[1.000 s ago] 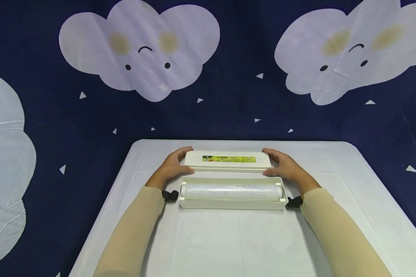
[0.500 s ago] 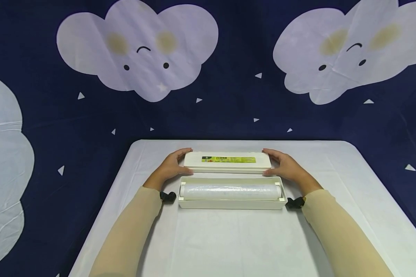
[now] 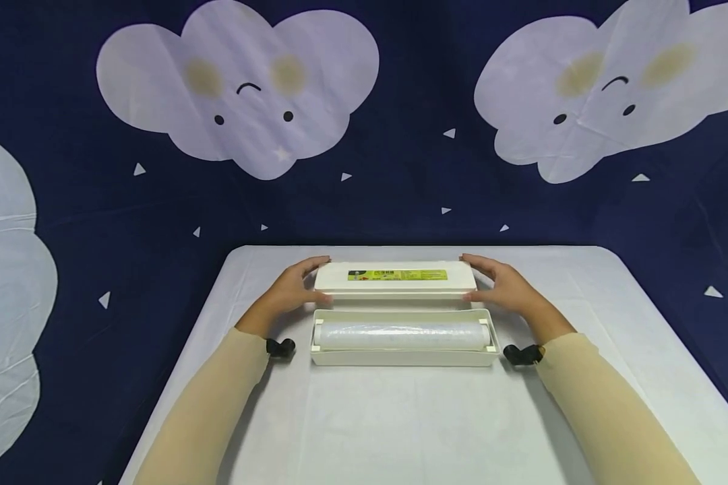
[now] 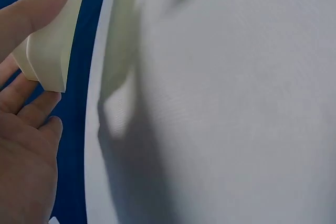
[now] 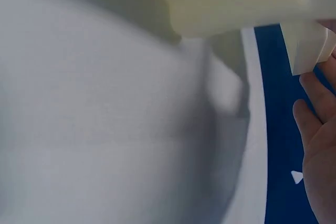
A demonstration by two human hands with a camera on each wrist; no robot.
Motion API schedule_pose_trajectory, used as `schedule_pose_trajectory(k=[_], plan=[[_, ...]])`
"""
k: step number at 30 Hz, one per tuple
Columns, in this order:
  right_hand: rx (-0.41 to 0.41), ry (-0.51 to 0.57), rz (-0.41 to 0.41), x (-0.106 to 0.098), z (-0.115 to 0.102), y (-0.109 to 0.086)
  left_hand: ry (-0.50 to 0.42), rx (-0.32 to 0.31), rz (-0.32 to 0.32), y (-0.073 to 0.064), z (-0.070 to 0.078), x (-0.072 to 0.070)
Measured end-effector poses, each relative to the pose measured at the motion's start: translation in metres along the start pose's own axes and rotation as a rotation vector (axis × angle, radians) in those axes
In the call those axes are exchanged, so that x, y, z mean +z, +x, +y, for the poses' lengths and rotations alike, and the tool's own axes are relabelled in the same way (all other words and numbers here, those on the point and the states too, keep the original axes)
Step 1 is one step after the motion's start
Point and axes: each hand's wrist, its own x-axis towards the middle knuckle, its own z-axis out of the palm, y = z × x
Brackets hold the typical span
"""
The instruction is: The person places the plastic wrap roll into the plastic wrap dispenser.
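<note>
Both of my hands hold a long white lid (image 3: 400,285) with a yellow-green label, one at each end. My left hand (image 3: 284,289) grips the left end, thumb on the near side and fingers behind; the left wrist view shows the thumb against the lid's wall. My right hand (image 3: 508,291) grips the right end the same way, its thumb mostly hidden in the right wrist view. The lid appears slightly raised off the table. In front of it stands an uncovered white box (image 3: 403,358) with a roll of cling film (image 3: 403,335) lying inside.
A white cloth (image 3: 412,417) covers the table, whose far edge runs just behind the lid. Beyond hangs a dark blue backdrop (image 3: 400,202) with printed clouds. Black wrist cameras sit close to both ends of the box.
The lid looks a little larger and higher, lifted by both hands, which have moved slightly apart in view. The box and film roll stay on the table.
</note>
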Motion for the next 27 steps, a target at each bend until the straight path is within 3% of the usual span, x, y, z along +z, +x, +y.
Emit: schedule_pose_trajectory(k=[12,20,27], plan=[[-0.058,-0.022,0.026,-0.007,-0.024,-0.024,-0.008,0.017,0.011,-0.022,0.019,-0.007],[-0.034,-0.088,0.036,-0.011,-0.037,-0.040,0.002,0.060,0.001,-0.039,0.024,-0.006],[-0.045,-0.109,0.046,-0.006,-0.040,-0.054,0.031,0.052,0.005,-0.052,0.030,-0.004]])
